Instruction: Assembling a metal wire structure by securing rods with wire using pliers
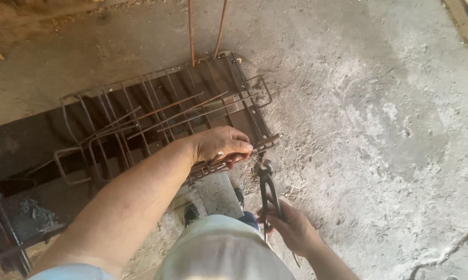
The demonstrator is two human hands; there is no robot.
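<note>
A cage of rusty steel bars and bent stirrups (156, 111) lies across a concrete floor (374, 114). My left hand (221, 146) grips the nearest long bar (267, 141) of the cage close to its end. My right hand (291, 225) holds the handles of black pincers (267, 184), and their jaws touch that bar right beside my left fingers. My leg in light trousers (223, 249) fills the bottom middle, with a dark shoe (191, 213) beside it.
Two thin rusty rods (205, 28) run from the cage toward the top edge. A dark metal stand and scrap (8, 223) sit at the lower left. A crack (446, 249) crosses the floor at the lower right.
</note>
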